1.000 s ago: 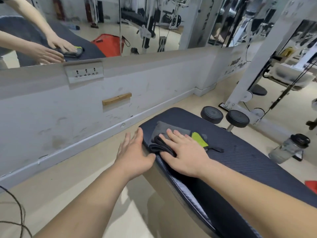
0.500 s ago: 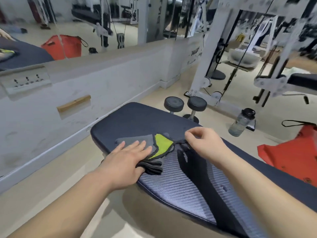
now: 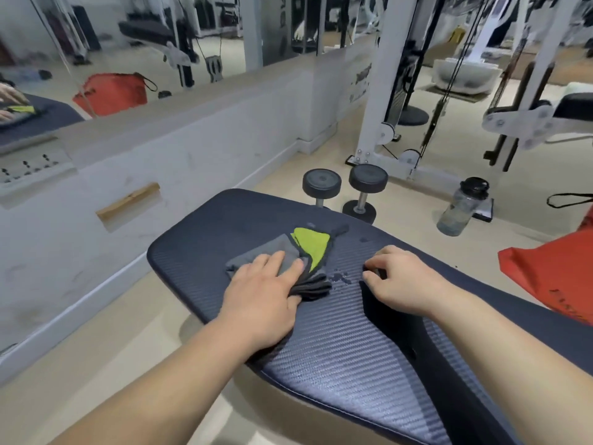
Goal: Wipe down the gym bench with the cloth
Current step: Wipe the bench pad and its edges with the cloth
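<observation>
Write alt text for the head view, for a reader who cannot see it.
The left hand presses a folded grey and lime cloth flat on a dark blue gym bench; the right hand rests curled on the bench beside it. Droplets lie between the hands, and dumbbells and a water bottle stand on the floor beyond.

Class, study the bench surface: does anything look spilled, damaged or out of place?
Yes: a few small liquid droplets sit on the gym bench pad just right of the folded cloth, which the left hand presses flat. Nothing looks damaged.
</observation>
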Demonstrator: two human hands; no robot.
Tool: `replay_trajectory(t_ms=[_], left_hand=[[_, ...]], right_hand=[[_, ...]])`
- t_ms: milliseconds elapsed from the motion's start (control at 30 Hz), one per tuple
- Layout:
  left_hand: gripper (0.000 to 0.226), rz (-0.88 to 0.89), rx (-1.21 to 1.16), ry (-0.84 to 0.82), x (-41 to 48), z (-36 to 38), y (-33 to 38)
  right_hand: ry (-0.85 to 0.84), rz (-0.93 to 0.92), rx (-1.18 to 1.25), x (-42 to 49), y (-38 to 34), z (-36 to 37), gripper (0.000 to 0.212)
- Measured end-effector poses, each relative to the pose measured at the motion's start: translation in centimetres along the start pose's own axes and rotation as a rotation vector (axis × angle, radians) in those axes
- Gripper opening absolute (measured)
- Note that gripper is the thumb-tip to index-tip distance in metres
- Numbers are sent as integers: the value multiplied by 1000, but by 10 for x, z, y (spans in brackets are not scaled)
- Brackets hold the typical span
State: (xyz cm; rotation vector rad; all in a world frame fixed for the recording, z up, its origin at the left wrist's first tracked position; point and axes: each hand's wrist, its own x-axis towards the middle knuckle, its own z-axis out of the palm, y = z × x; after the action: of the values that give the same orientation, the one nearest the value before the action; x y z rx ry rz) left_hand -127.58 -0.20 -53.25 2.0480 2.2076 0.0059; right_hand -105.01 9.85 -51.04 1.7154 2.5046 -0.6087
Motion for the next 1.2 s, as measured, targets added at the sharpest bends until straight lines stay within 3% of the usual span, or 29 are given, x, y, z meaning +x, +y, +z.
replay_trajectory(t_ms=[67, 233, 367, 500, 700, 833, 933, 1100, 1200], left_hand=[[61, -37, 53, 43, 2, -2, -15], [62, -340, 183, 1, -8, -12, -44], [68, -251, 152, -49, -29, -17, 9], [71, -94, 91, -55, -37, -11, 32], [64, -395, 43, 22, 17, -10, -16], [65, -417, 3, -49, 68, -19, -11], [64, -345, -3, -84, 106, -24, 12], [61, -8, -47, -101, 141, -19, 84], [62, 238, -50, -91, 138, -10, 95]], right_hand=[[-6, 8, -24, -1, -4, 2, 32], [-17, 16, -46, -4, -12, 2, 21], [23, 28, 20, -4, -9, -1, 26], [97, 83, 251, -2, 2, -8, 39], [158, 46, 267, -1, 16, -9, 32], [92, 90, 193, 1, 15, -5, 33], [125, 119, 278, 2, 17, -10, 29], [109, 190, 421, 1, 23, -22, 69], [161, 212, 407, 2, 23, -20, 61]])
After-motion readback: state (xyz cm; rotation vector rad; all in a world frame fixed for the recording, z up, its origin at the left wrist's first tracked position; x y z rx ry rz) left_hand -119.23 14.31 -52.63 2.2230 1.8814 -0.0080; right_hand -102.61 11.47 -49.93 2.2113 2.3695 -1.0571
